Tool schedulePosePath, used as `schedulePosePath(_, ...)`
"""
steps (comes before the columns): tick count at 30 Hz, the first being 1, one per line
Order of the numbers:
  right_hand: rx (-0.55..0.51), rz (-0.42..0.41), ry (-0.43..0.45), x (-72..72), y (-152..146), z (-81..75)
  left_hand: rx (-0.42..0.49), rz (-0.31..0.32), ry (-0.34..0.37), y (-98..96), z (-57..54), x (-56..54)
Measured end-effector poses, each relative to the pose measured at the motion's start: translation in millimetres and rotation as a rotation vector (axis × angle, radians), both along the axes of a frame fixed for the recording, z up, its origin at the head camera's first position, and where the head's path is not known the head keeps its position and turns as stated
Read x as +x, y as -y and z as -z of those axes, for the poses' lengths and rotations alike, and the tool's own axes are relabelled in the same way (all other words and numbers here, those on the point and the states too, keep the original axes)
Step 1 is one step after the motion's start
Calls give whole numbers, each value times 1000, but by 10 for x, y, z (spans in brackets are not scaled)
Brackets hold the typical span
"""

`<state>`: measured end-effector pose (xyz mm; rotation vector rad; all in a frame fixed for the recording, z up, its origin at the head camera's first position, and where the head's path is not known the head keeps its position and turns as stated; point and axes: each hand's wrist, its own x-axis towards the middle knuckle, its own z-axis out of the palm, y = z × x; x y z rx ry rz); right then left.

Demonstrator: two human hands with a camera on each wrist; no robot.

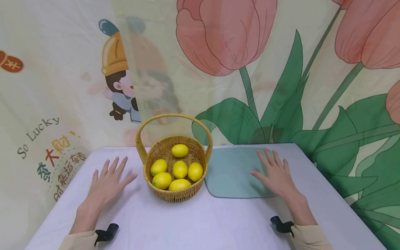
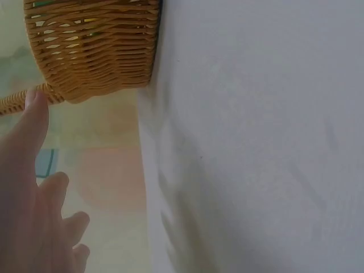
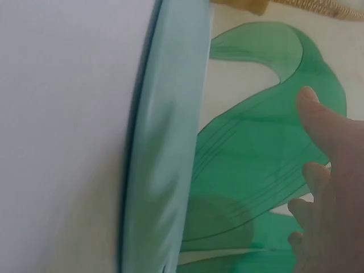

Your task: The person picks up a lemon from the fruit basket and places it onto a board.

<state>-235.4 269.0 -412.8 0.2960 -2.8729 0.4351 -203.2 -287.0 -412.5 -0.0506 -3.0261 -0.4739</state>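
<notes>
A round wicker basket (image 1: pixel 175 197) with a tall arched handle stands near the middle of the table, holding several yellow lemons (image 1: pixel 180 169). To its left my left hand (image 1: pixel 107 184) hovers with fingers spread, its thumb pointing toward the basket's side. In the left wrist view the woven wall of the basket (image 2: pixel 96 51) shows beyond the thumb. My right hand (image 1: pixel 278 177) hangs over the right part of a flat grey-green mat (image 1: pixel 231 173), fingers spread and holding nothing. Its finger shadows fall on the mat (image 3: pixel 165 142) in the right wrist view.
A white cloth covers the table (image 1: pixel 193 225). Behind it hangs a curtain (image 1: pixel 231 34) printed with pink tulips and green leaves. A small black device (image 1: pixel 107 232) sits at the left wrist and another black device (image 1: pixel 281 225) at the right wrist.
</notes>
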Motion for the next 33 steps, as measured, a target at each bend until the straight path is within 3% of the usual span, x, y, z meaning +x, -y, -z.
schedulePosePath(7,39,-44,-26,-8,156,-73,27,-1,17,-6,-23,-26)
schedulePosePath(33,-54,-187,-49,-99,578,-211,145,21,62,-68,-47,-124)
